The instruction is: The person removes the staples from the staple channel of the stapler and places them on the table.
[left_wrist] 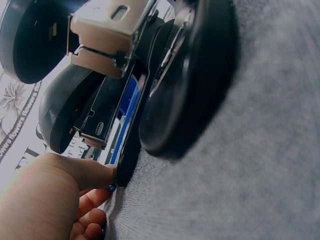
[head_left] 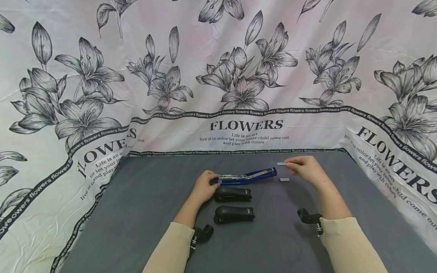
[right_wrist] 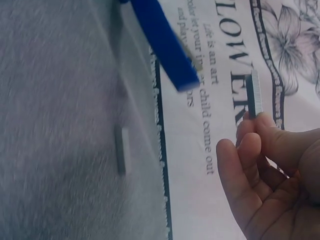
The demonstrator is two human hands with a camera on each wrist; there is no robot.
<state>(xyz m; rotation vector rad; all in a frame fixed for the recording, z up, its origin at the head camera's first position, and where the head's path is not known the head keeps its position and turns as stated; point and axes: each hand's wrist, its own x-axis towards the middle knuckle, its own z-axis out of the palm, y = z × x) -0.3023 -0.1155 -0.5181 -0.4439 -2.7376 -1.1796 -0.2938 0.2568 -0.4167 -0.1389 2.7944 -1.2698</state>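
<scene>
A blue stapler (head_left: 235, 182) lies spread wide across the grey cloth, its metal parts showing and its right part angled up. My left hand (head_left: 204, 186) grips its left end; in the left wrist view the thumb (left_wrist: 95, 174) is at that end, with black staplers partly covering the blue one. To the right, my right hand (head_left: 306, 169) pinches a short strip of staples (right_wrist: 254, 94) between thumb and fingertips, raised past the stapler's right tip. A second strip of staples (head_left: 284, 179) lies on the cloth below that hand.
Two black staplers, one (head_left: 233, 194) just in front of the blue one and another (head_left: 235, 215) nearer me, lie side by side. Grey cloth (head_left: 143, 216) covers the table. A white flower-printed curtain (head_left: 170, 132) rises behind and along both sides.
</scene>
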